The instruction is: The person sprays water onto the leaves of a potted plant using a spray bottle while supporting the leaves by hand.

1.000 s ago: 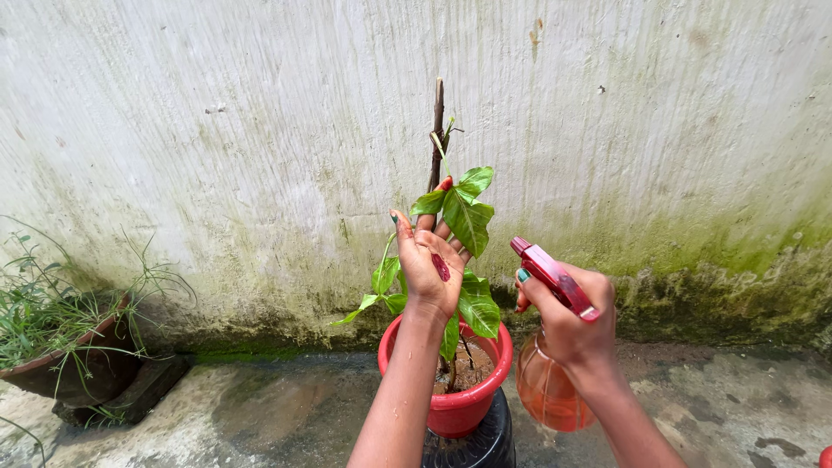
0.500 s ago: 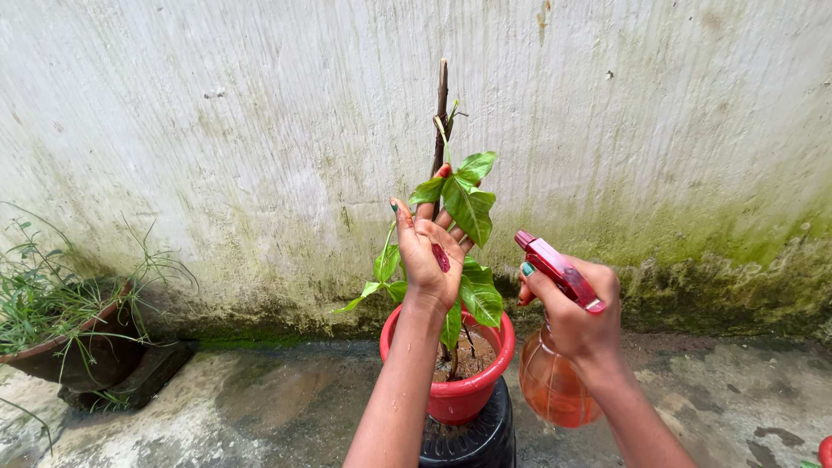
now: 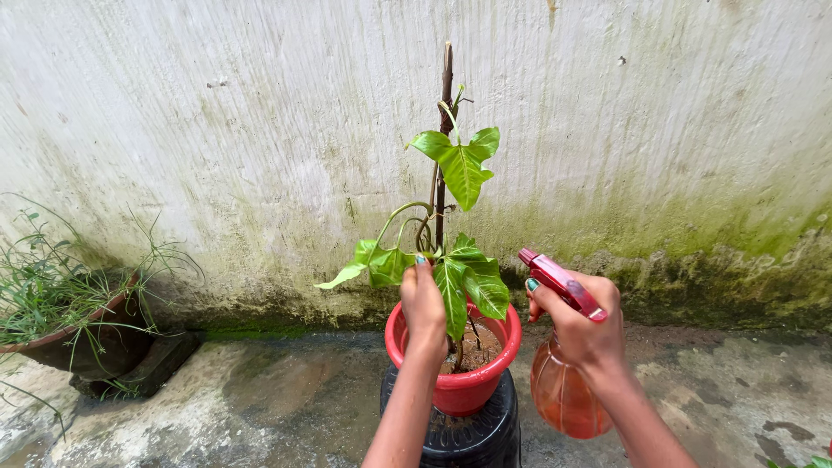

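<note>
A whitewashed wall [image 3: 217, 130] fills the whole background, streaked grey and stained green with moss along its foot. Below it lies a wet, patchy concrete floor [image 3: 260, 407]. At the left edge a brown clay pot [image 3: 82, 347] sits tilted on a dark block, with thin grassy blades spilling out of it.

In the middle stands a black stand [image 3: 455, 429], round and ribbed, and on top of it a red pot [image 3: 468, 390] filled with brown soil. A plant [image 3: 459, 165] grows out of that pot, tied along an upright stick [image 3: 445, 121] that rises well above the leaves. One broad green leaf sits high by the stick; a cluster of lower leaves spreads just above the pot's rim.

To the right of the pot, an orange spray bottle [image 3: 568, 394] hangs in the air with its red trigger head aimed at the lower leaves. The right hand [image 3: 585, 325] is wrapped tight around the bottle's neck, with a fingertip painted teal on the trigger.

The left hand [image 3: 425, 303] is raised over the near rim of the pot, back of the hand toward the viewer, fingers together and reaching up into the lower leaves; a fingertip touches them, though whether it pinches one I cannot tell.
</note>
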